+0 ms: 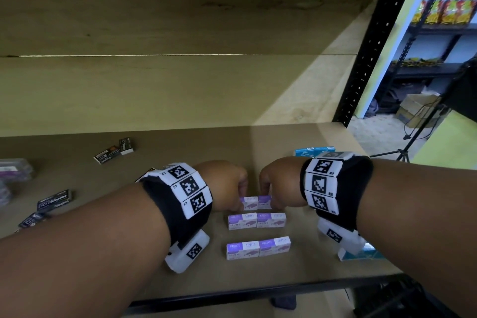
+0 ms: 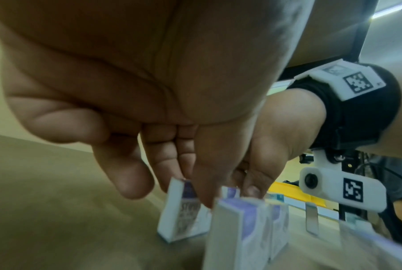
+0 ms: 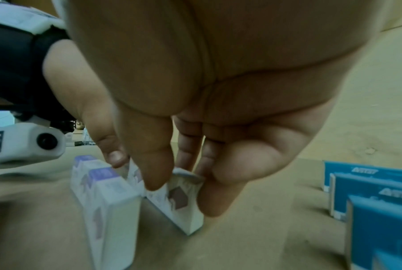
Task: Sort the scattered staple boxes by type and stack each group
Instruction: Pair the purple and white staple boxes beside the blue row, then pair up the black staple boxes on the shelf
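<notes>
Together, both hands (image 1: 254, 183) pinch adjoining purple boxes (image 1: 255, 202).

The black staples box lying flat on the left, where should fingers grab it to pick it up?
Grip the black staples box by its two long edges, coming straight down from above. It lies flat on the shelf board, label up, so only the thin sides offer a pinch. Bare board lies along both of its long edges, so fingers should fit there.

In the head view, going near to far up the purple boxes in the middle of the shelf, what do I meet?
Nearest pair of purple boxes → middle pair → far pair, with the left hand and right hand on it.
</notes>
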